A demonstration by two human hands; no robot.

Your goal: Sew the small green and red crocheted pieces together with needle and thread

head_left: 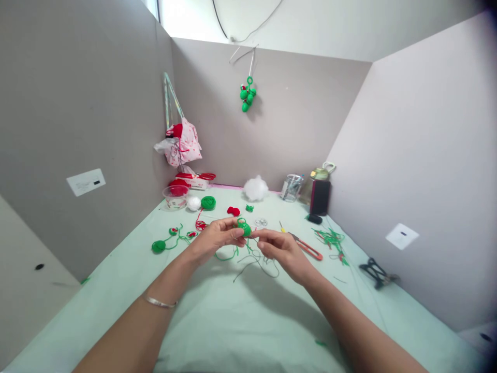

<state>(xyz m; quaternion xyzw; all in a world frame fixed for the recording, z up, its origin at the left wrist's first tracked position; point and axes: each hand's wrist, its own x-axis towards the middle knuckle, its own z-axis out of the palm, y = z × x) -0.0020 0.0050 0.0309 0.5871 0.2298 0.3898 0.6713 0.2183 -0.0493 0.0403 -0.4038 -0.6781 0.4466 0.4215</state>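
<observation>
A small green crocheted piece with a loop on top is pinched between the thumb and fingers of my left hand, held above the table. My right hand reaches in from the right, its index fingertip touching the piece's right side and the other fingers curled. Whether the right fingers grip a thread is too small to tell. Green yarn ends and a dark thread hang or lie below the hands.
On the pale green table lie a green yarn ball, white stuffing, red pieces, an orange cutter, green yarn scraps and a black stand. A clear tub stands back left. Grey panels surround the table.
</observation>
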